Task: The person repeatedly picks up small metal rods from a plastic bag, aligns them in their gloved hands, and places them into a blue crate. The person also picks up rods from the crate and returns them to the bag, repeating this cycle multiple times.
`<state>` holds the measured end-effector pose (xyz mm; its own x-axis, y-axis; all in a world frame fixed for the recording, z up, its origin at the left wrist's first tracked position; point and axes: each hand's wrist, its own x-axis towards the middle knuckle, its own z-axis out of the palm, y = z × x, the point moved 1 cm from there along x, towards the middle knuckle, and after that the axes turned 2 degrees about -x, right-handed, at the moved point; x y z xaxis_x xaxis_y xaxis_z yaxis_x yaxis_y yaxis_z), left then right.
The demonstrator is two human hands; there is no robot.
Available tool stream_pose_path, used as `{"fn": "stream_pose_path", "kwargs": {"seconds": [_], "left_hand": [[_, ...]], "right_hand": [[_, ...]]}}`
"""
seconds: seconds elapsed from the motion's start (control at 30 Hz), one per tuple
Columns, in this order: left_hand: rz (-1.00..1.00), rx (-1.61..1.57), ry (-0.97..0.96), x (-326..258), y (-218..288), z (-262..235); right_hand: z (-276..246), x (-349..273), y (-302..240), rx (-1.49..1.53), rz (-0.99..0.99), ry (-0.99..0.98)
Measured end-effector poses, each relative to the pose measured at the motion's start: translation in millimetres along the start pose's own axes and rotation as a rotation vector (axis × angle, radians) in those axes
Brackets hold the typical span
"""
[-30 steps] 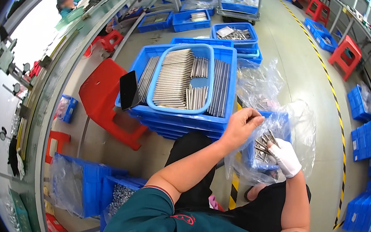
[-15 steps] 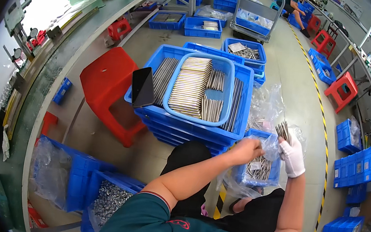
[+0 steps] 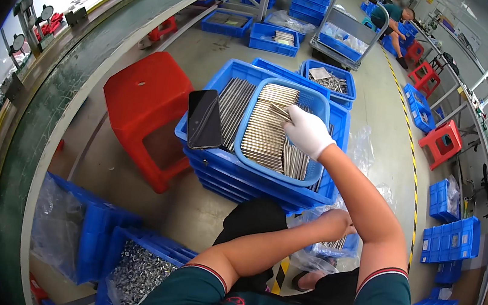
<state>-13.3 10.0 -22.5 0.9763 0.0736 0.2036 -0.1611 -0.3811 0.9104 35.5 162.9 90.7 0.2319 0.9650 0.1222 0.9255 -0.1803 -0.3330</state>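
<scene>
My right hand (image 3: 306, 131), in a white glove, is out over the shallow light-blue plastic tray (image 3: 254, 108) that sits on top of the stack of deep blue plastic crates (image 3: 252, 181). Its fingers are pinched shut on a small bunch of thin silvery metal rods (image 3: 279, 112), whose long axis runs out from the glove up and to the left, free ends pointing toward the tray's far left corner. Under them, the rows of metal rods (image 3: 264, 134) already lying in the tray run crosswise in the left stack and lengthwise near the tray's right wall. A black phone (image 3: 205, 119) leans on the crate's left rim, just beside the tray. My bare left hand (image 3: 338, 222) is low and to the right of the crate stack, curled at the mouth of a clear plastic bag (image 3: 329, 248) of more rods; I think it is gripping some, but the view is too poor to tell.
</scene>
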Motion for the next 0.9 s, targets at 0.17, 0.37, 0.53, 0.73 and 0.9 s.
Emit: {"fn": "stream_pose_path", "kwargs": {"seconds": [0.17,0.37,0.53,0.73,0.9], "left_hand": [[-0.062,-0.004,0.054,0,-3,-1],[-0.123,-0.005,-0.019,1,5,-12],[-0.185,-0.026,-0.101,-5,21,-34],[-0.194,-0.082,-0.116,-3,22,-36],[-0.133,-0.027,-0.077,-1,10,-25]], "right_hand": [[18,37,-7,-0.144,-0.072,0.029],[27,50,-7,-0.328,-0.149,0.062],[22,41,-10,-0.416,-0.229,0.158],[29,48,-1,-0.475,-0.226,0.154],[30,51,-2,-0.489,-0.219,0.168]]}}
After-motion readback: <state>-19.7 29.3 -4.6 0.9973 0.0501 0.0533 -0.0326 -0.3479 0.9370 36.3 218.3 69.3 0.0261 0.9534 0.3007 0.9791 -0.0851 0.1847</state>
